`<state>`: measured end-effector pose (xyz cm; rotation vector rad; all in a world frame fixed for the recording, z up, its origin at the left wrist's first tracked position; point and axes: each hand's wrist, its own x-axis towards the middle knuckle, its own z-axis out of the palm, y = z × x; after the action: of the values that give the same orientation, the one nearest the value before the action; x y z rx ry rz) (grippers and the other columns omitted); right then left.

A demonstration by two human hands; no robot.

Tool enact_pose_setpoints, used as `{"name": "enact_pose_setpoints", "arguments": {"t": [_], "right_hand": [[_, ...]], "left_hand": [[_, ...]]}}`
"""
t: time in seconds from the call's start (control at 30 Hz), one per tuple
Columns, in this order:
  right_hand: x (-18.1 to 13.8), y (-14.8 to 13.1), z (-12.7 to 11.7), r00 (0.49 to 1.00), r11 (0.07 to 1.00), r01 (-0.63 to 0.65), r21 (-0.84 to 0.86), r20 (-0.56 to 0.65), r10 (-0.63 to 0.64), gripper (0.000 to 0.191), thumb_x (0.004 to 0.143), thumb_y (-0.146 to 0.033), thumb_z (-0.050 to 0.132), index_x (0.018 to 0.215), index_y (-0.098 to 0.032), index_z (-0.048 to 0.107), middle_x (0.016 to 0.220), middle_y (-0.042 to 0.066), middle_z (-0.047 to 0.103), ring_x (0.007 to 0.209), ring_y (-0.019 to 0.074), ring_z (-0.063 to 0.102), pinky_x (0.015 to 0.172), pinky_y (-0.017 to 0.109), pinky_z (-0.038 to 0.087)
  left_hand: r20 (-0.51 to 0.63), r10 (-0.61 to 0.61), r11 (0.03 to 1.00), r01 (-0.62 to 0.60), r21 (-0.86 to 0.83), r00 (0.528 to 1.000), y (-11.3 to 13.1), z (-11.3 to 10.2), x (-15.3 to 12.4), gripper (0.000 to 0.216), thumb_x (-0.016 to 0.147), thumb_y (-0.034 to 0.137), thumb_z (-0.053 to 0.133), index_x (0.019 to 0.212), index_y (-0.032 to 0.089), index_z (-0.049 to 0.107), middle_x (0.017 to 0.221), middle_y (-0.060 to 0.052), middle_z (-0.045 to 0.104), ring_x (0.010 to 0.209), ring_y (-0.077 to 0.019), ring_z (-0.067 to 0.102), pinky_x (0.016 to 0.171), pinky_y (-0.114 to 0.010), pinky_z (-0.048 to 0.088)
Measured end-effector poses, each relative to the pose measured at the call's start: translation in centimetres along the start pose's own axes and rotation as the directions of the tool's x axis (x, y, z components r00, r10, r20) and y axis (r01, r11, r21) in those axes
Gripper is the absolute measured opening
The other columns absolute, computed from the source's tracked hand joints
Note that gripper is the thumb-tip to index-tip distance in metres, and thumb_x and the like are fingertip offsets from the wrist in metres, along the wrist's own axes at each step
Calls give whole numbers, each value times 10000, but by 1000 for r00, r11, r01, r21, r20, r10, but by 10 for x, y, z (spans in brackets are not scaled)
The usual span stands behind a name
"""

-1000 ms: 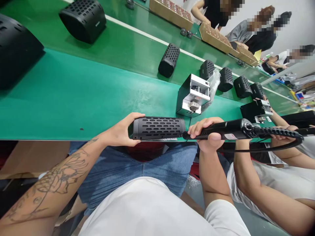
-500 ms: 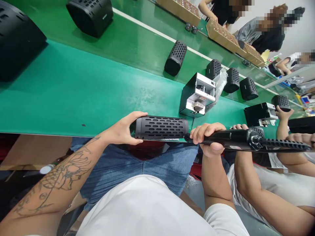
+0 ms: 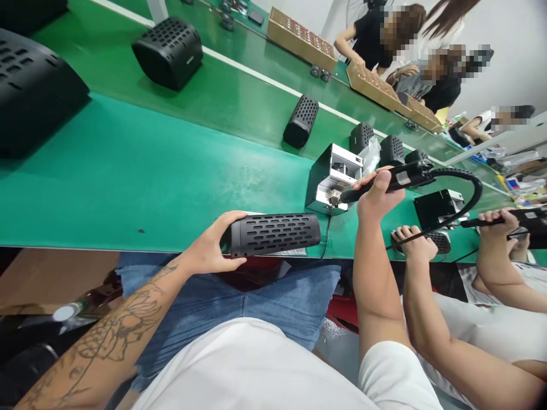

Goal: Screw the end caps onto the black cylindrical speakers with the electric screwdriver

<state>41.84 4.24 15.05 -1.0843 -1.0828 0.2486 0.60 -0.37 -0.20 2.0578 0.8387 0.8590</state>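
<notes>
Now left hand (image 3: 211,247) fingers wrap one end of matte black slotted cylindrical speaker (image 3: 273,234); right hand (image 3: 378,193) fist-grips glossy black electric screwdriver (image 3: 391,181), tip at boxy white-fronted screw feeder (image 3: 333,181).

The black perforated speaker (image 3: 276,234) lay on its side near the feeder (image 3: 318,181); the black screwdriver (image 3: 409,174) slanted, tip at the feeder's front.

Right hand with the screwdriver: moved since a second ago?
Yes. The right hand carried the electric screwdriver off the end of the cylindrical speaker and forward; its tip is now at the screw feeder.
</notes>
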Motion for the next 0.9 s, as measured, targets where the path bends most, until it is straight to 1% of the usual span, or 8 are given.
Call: {"name": "enact_pose_setpoints", "arguments": {"t": [0.1,0.2,0.3,0.4,0.5,0.6,0.67,0.9], "right_hand": [[-4,13,-2,999,1000,-18,17,39,17,499,1049,-785,737,967,-318,582,645,-90,626,529,135,512,622,354,532],[-11,7,-5,998,1000,2,8,67,-3,444,1022,-715,803,974,-326,595,640,-90,619,535,161,567,598,359,514],[-21,-18,-5,998,998,-39,41,43,37,374,1008,-663,835,993,-327,671,660,-77,643,546,179,617,620,383,572],[-42,-55,-2,999,987,-36,159,23,32,355,1012,-684,820,1016,-342,724,658,-75,634,517,180,604,595,383,586],[-72,-90,5,981,948,-70,312,195,9,437,992,-785,804,1053,-354,762,636,-71,625,451,185,571,507,368,549],[-102,-109,19,913,895,-174,411,409,-10,443,998,-779,809,1111,-351,800,653,-49,679,448,197,610,497,381,577],[-116,-112,30,889,880,-200,431,457,-22,416,996,-737,834,1106,-337,805,649,-47,698,445,193,626,497,379,597],[-129,-99,54,902,906,-183,381,433,0,434,932,-690,914,940,-297,729,593,-70,692,403,168,616,474,339,616]], "left_hand": [[13,-1,1000,1,-4,1000,4,0,1,1003,897,399,913,1772,279,438,1783,-178,586,1638,-414,638,1402,-589,534],[22,5,1000,-6,1,1000,5,-1,2,1012,898,404,909,1775,278,419,1788,-181,572,1646,-416,630,1402,-598,533],[29,15,1000,-16,6,999,3,-1,3,1063,880,412,920,1793,286,389,1799,-184,553,1664,-427,610,1407,-610,528],[40,35,999,-35,1,999,3,0,5,1108,871,442,947,1805,281,373,1801,-194,543,1671,-437,603,1415,-619,518],[39,33,999,-32,-5,999,5,1,6,1127,864,472,969,1802,264,380,1798,-205,543,1670,-441,604,1421,-611,512],[35,9,1000,-9,-6,999,5,2,6,1125,866,485,964,1802,259,382,1787,-202,558,1662,-431,614,1421,-593,514],[33,-6,1000,7,-11,999,5,3,6,1117,864,495,958,1798,263,391,1786,-194,563,1659,-422,618,1424,-581,512],[31,-73,997,74,-29,997,9,4,7,1116,832,510,957,1781,246,433,1806,-190,556,1654,-432,622,1415,-570,525]]}}
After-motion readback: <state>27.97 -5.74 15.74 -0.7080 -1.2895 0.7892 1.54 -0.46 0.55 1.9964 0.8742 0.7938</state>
